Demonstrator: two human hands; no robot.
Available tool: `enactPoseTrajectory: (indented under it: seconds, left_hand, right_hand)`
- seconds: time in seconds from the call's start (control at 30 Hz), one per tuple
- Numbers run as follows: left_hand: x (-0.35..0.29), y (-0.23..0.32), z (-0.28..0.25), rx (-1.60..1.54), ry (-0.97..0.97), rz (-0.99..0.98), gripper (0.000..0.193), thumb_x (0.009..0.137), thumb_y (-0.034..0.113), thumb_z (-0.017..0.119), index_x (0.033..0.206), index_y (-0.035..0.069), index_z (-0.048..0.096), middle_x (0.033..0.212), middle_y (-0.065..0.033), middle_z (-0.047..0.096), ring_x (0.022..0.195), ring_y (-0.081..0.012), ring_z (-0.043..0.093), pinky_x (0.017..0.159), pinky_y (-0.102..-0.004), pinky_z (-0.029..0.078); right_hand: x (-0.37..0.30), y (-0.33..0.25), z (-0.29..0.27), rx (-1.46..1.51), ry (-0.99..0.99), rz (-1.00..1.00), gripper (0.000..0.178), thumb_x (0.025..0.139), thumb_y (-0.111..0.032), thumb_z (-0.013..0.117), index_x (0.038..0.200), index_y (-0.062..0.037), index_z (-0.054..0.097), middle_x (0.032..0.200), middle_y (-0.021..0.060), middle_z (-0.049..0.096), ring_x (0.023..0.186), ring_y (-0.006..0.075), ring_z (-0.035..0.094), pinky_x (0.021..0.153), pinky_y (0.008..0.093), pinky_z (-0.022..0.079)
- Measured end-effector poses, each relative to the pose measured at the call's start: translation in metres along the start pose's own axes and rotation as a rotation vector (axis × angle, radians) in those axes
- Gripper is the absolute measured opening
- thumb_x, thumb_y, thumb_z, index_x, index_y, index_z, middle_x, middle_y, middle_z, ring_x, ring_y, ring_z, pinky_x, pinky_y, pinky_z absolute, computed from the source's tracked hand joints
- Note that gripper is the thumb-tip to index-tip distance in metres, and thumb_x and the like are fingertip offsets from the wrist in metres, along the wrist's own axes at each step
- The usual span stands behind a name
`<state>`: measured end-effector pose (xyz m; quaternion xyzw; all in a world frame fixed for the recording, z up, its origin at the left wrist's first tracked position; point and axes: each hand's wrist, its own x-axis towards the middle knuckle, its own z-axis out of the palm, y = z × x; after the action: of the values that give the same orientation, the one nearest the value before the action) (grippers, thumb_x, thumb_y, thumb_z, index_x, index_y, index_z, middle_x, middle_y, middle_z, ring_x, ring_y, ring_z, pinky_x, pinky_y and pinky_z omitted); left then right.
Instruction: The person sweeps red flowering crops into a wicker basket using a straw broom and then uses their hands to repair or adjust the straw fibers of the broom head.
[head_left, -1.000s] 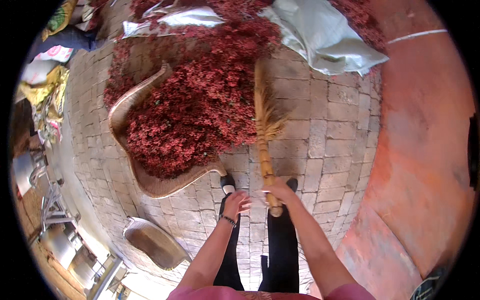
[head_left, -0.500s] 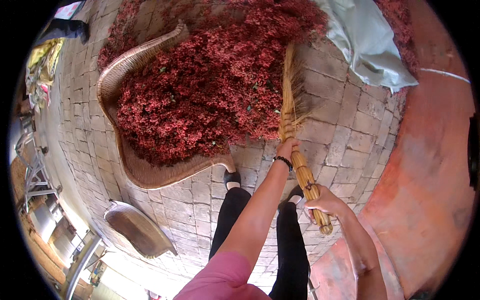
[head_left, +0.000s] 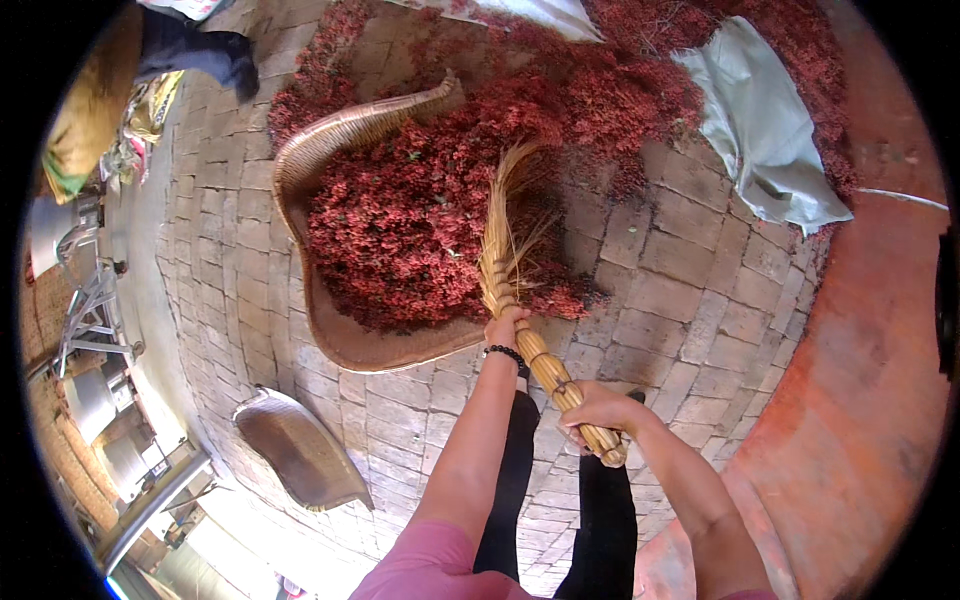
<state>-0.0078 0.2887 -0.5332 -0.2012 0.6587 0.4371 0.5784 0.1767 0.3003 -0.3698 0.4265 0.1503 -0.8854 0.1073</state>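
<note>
A straw hand broom (head_left: 545,365) slants across the middle, and both my hands are wrapped round its bound handle. My left hand (head_left: 507,327) grips it just below the bristles; my right hand (head_left: 600,410) holds it near the butt end. The bristles press against red berry clusters (head_left: 400,240), which look like peppercorns. These lie heaped in a wide woven scoop basket (head_left: 370,352) whose open side faces right. Some clusters spill past its mouth under and behind the broom.
A smaller scoop basket (head_left: 300,455) lies lower left on the brick floor (head_left: 690,260). A pale sack (head_left: 770,130) lies upper right among more clusters. Another person's dark-clothed leg (head_left: 200,60) shows upper left, beside a yellow sack (head_left: 90,120). Metal frames stand far left.
Both hands have swung the broom leftward, pushing berry clusters toward the basket. Bare brick now shows to the right of the bristles. The whole view has shifted somewhat.
</note>
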Motion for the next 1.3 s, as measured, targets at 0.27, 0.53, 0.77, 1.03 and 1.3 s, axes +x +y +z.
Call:
enactPoseTrajectory:
  seconds: [0.27,0.53,0.77,1.03,1.3]
  left_hand:
    - [-0.006,0.029,-0.081,0.036,-0.013,-0.044,0.013,0.074,0.011,0.062,0.084,0.003,0.057,0.074,-0.0082,0.06,0.061,-0.0214,0.057,0.054,-0.0355,0.051]
    - [-0.017,0.075,-0.147,0.0,-0.038,-0.103,0.016,0.071,0.009,0.061,0.083,0.004,0.052,0.066,-0.0093,0.053,0.051,-0.0237,0.053,0.048,-0.0381,0.049]
    - [-0.117,0.078,-0.112,0.091,0.026,-0.047,0.027,0.068,0.003,0.063,0.092,0.006,0.05,0.073,-0.0075,0.053,0.059,-0.0214,0.054,0.051,-0.0352,0.049]
    - [-0.163,0.031,-0.054,0.055,-0.225,0.109,0.028,0.077,0.003,0.061,0.101,0.006,0.047,0.077,-0.0048,0.053,0.061,-0.0186,0.056,0.054,-0.0329,0.05]
    - [-0.207,-0.006,0.007,0.483,-0.358,-0.156,0.054,0.084,0.014,0.061,0.13,-0.001,0.037,0.096,-0.011,0.065,0.077,-0.0188,0.064,0.068,-0.0314,0.054]
  right_hand:
    - [0.026,0.023,0.059,-0.008,-0.02,-0.035,0.02,0.072,-0.003,0.064,0.081,0.0034,0.048,0.059,0.0109,0.054,0.045,0.0206,0.057,0.04,0.0358,0.048]
    - [0.025,0.001,0.141,0.022,-0.04,0.049,0.027,0.075,-0.002,0.063,0.094,0.0028,0.045,0.061,0.011,0.053,0.045,0.0203,0.056,0.041,0.037,0.051]
    - [-0.038,0.034,0.161,-0.017,0.03,-0.014,0.047,0.074,-0.002,0.065,0.112,0.0016,0.038,0.066,0.0095,0.053,0.05,0.0168,0.055,0.044,0.0324,0.049]
    - [-0.085,0.047,0.122,0.082,0.076,-0.139,0.062,0.068,-0.005,0.07,0.121,-0.0014,0.038,0.085,0.0085,0.053,0.063,0.0137,0.056,0.054,0.0271,0.048]
    - [-0.138,0.047,0.013,-0.242,0.694,-0.235,0.077,0.061,-0.003,0.067,0.132,-0.0066,0.035,0.079,0.0105,0.059,0.058,0.0169,0.06,0.048,0.0297,0.048]
